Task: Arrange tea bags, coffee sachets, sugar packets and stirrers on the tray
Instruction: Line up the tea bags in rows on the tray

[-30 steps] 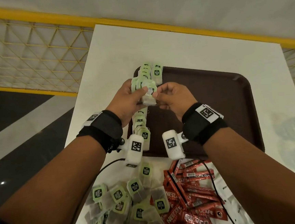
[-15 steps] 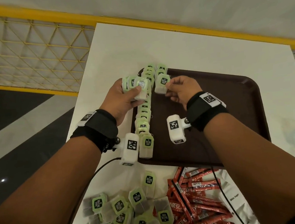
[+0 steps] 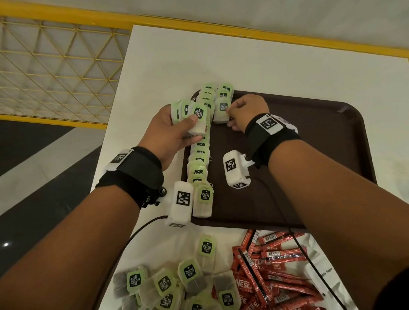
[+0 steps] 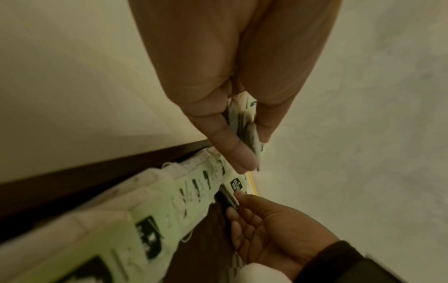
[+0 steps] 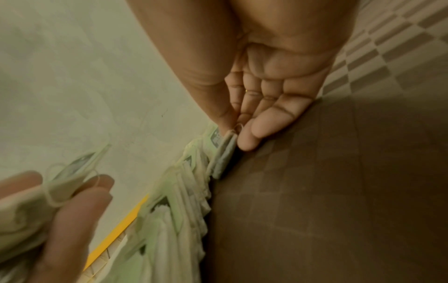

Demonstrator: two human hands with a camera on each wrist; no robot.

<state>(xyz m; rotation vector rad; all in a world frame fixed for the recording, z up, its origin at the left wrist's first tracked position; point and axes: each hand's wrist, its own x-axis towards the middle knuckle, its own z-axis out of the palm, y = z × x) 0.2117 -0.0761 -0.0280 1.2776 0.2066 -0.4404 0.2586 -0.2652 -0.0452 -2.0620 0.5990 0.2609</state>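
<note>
Brown tray [image 3: 321,144] sits on the white bench [image 3: 264,58], a row of tea bags [image 3: 199,155] overlapping along its left edge. Left hand [image 3: 172,133] grips a small stack of tea bags [image 3: 190,114] above that row. Right hand [image 3: 246,109] pinches a single tea bag [image 3: 222,111] just right of the row's far end; loose tea bags [image 3: 175,286] and red coffee sachets [image 3: 270,272] lie on the bench nearer the person.

Right hand [image 3: 246,111] with tea bag [image 3: 222,110] now at tray [image 3: 321,144]

A white table [image 3: 264,58] stands beside a yellow mesh railing [image 3: 29,63].
</note>
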